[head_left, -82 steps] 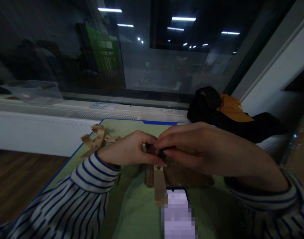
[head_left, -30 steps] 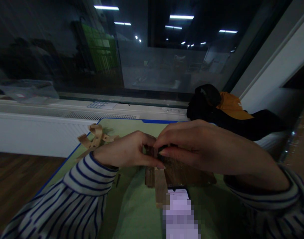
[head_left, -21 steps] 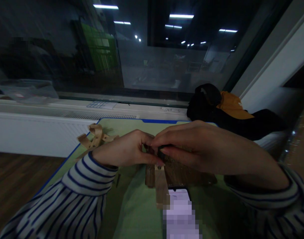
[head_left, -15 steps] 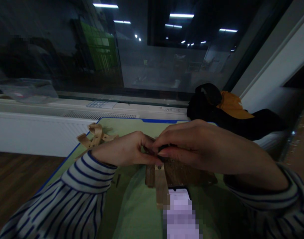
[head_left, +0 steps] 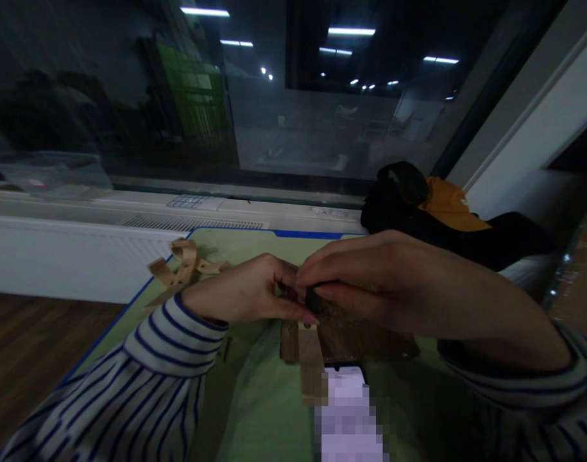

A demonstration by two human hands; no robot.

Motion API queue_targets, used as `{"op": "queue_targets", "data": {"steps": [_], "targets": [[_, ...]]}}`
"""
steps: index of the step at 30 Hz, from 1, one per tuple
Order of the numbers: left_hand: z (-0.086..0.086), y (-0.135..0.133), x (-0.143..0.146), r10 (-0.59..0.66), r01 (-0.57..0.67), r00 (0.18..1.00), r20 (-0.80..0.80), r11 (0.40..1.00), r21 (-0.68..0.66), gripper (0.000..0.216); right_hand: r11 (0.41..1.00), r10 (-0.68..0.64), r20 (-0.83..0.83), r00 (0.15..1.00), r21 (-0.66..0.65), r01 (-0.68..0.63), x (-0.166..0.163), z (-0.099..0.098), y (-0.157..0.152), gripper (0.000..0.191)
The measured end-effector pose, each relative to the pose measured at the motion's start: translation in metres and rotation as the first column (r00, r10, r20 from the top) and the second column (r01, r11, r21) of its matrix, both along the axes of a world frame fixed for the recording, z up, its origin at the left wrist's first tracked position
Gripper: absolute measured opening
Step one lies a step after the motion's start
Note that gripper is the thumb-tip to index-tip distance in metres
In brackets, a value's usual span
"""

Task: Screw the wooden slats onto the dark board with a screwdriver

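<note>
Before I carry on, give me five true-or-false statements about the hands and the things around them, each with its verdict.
1. The left hand is at the far end of the wooden strip. True.
2. The right hand lies flat on the phone. False: its fingertips are close to the left hand's, beyond the phone.
3. The curved wooden pieces are in the left hand. False: they lie on the green tabletop, toward its far left.
4. The brown board is farther from the camera than the phone. True.
5. Both sleeves are plain. False: they are striped.

left sleeve [head_left: 120, 398]: white, navy stripes | cuff [head_left: 175, 337]: banded crosswise | right sleeve [head_left: 528, 394]: likewise striped
</note>
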State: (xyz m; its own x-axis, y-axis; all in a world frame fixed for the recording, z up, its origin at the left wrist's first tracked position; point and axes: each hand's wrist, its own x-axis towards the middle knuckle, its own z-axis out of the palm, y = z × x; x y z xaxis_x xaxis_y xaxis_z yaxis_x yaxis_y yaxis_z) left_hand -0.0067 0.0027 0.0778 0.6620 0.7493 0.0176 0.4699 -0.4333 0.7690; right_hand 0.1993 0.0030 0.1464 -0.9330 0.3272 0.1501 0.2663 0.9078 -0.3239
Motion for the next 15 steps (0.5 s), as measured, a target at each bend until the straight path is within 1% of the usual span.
{"op": "queue_targets", "data": {"steps": [5, 8, 11, 15], "targets": [[0.0066, -0.0027, 0.0009, -0.046, 0.043, 0.997, -0.055, 0.997, -0.063, 0.017, 1.0, -0.018, -0.016, 1.0, 0.02, 0.018, -0.001, -0.0009, 0.0021, 0.018], [0.0082, -0.0037, 0.0012, -0.03, 0.027, 0.997, -0.075, 0.999, -0.046, 0.019, 0.999, -0.019, -0.021, 1.0, 0.025, 0.02, -0.0025, -0.0017, 0.0032, 0.018], [0.006, -0.0027, 0.0014, 0.018, -0.017, 0.999, -0.032, 1.0, 0.008, 0.022, 0.999, -0.03, -0.018, 0.999, 0.037, 0.031, -0.0034, -0.0016, 0.0028, 0.018], [0.001, -0.0006, 0.0014, 0.019, -0.019, 0.999, 0.033, 1.0, 0.011, 0.02, 0.999, -0.03, -0.016, 0.999, 0.032, 0.031, -0.0023, -0.0011, 0.0012, 0.02]]}}
